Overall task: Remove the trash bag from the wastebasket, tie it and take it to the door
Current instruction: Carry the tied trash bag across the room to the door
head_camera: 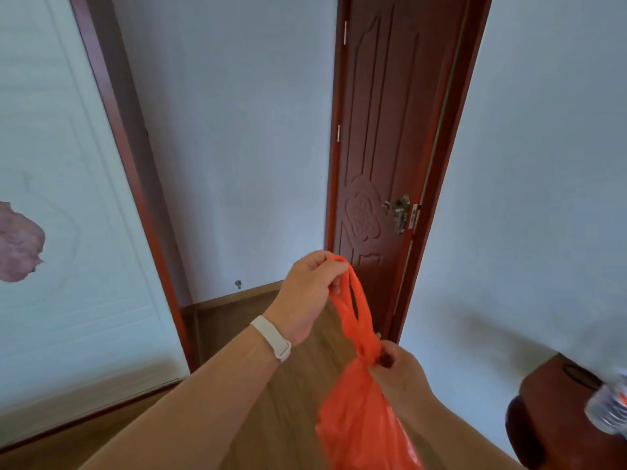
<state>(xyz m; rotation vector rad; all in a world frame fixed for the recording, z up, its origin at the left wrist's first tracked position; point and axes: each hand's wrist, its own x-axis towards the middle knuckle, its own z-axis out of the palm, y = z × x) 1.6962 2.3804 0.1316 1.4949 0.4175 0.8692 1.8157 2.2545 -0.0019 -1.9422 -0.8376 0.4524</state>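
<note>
An orange trash bag (359,415) hangs in front of me, knotted at its neck, with two handle loops rising above the knot. My left hand (310,290), with a white band on its wrist, grips the tops of the loops and holds them up. Lower and to the right, my right hand (397,371) pinches the bag at the knot. A dark red wooden door (383,130) with a metal handle (398,212) stands closed straight ahead, a little beyond the bag. No wastebasket is in view.
A white wardrobe panel (61,205) with a red-brown frame runs along the left. A dark wooden piece of furniture (556,415) with a plastic bottle (610,405) on it stands at the lower right. Wooden floor (237,320) lies between them up to the wall.
</note>
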